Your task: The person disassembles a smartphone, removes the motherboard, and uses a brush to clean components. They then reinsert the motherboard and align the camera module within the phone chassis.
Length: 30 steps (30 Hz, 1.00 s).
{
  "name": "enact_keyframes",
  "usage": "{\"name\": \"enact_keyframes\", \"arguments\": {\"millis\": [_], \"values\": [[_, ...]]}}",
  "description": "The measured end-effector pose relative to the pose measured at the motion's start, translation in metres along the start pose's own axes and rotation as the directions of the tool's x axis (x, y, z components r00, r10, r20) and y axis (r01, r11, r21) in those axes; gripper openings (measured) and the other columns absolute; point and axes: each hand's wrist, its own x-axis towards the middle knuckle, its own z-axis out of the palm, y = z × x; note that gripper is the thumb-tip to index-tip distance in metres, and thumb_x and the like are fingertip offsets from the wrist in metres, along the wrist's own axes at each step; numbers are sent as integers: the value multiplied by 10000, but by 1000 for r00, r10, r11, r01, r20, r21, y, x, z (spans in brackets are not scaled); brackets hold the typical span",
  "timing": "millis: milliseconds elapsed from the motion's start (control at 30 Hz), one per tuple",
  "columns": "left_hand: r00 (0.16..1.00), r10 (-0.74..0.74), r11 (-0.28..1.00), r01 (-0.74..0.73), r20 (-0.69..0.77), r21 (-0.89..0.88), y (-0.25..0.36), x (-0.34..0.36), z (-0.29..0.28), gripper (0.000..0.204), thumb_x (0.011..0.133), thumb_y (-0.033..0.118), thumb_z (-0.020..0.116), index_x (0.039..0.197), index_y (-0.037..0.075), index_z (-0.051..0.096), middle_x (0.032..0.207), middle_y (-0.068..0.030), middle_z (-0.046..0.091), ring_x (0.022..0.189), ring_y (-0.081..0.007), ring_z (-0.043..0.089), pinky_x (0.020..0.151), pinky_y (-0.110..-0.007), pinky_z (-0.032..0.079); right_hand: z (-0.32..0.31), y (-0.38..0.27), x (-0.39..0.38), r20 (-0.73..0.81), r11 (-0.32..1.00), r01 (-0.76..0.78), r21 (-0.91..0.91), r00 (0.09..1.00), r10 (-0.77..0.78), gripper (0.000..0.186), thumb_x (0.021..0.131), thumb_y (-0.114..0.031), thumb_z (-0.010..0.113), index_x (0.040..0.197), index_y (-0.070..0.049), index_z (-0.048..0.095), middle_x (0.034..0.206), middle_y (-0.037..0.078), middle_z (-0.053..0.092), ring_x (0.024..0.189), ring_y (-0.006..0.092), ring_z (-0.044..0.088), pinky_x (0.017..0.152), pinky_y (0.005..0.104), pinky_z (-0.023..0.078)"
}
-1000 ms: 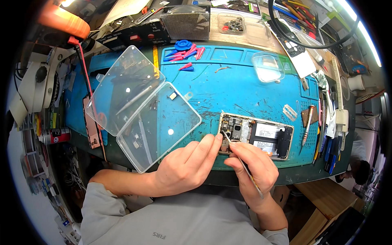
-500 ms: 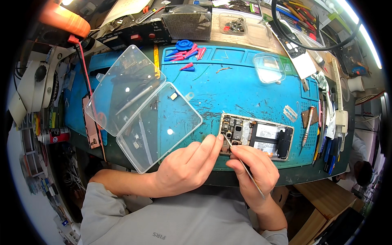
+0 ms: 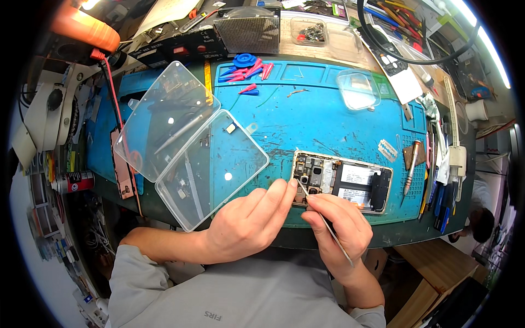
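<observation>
An opened smartphone (image 3: pixel 355 180) with exposed boards and battery lies on the blue mat (image 3: pixel 262 131). My left hand (image 3: pixel 249 221) has its fingers closed, tips at the phone's left edge; what they grip, if anything, is hidden. My right hand (image 3: pixel 342 235) pinches a thin metal tool (image 3: pixel 331 229), whose tip reaches into the upper board area beside the left fingertips. Left of the phone, an open clear plastic case (image 3: pixel 210 161) holds small parts and slender tools. A razor blade (image 3: pixel 387 150) and a screwdriver (image 3: pixel 413 169) lie to the right.
Pink and blue cones (image 3: pixel 251 71) and a blue round holder (image 3: pixel 243 60) sit at the back, near a clear small box (image 3: pixel 358 90). A microscope stand (image 3: pixel 49 117) is at left; pens and knives (image 3: pixel 440 191) line the right. A person (image 3: pixel 481 224) shows at far right.
Very little differs: both hands keep their positions at the phone, with only slight shifts of the right fingers and tool.
</observation>
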Motion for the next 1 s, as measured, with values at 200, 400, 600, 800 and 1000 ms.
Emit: {"name": "enact_keyframes", "arguments": {"millis": [200, 400, 600, 800, 1000], "values": [[999, -32, 998, 32, -10, -62, -1, -3, 2, 441, 834, 40, 776, 1257, -72, 720, 1164, -132, 678, 737, -153, 626, 604, -264, 530, 0, 1, -1, -8, 1000, 7, -2, 1000, -7, 261, 841, -72, 869, 1064, 13, 762, 984, 140, 771, 833, 286, 752, 713, 352, 593], [998, -46, 995, 42, -39, -85, -1, -2, 3, 438, 826, 63, 818, 1234, -67, 727, 1120, -131, 706, 752, -170, 656, 615, -268, 548, 1, 1, -1, -15, 1000, 17, -14, 1000, -17, 260, 841, -63, 867, 1069, 10, 764, 983, 138, 771, 836, 283, 752, 711, 351, 592], [996, -50, 991, 40, -74, -130, -1, -5, 4, 437, 806, 71, 833, 1209, -67, 735, 1087, -133, 708, 763, -185, 675, 620, -281, 553, 2, 1, -1, -20, 1000, 17, -7, 1000, -18, 265, 838, -59, 866, 1075, 8, 767, 985, 135, 771, 839, 280, 752, 711, 348, 591], [995, -35, 991, 22, -94, -135, -2, -5, 4, 427, 799, 62, 833, 1194, -67, 740, 1086, -132, 706, 753, -185, 671, 618, -279, 550, 1, 1, -1, -18, 1000, 24, -5, 1000, -24, 263, 837, -52, 865, 1072, 12, 765, 984, 136, 771, 839, 279, 752, 711, 350, 592], [998, -42, 993, 37, -45, -116, -1, -3, 2, 420, 811, 52, 814, 1208, -66, 742, 1096, -122, 704, 735, -161, 656, 591, -268, 534, -1, 1, -5, -22, 1000, 27, -4, 999, -28, 240, 836, -25, 859, 1047, 21, 756, 982, 141, 772, 826, 282, 754, 701, 344, 595]]}}
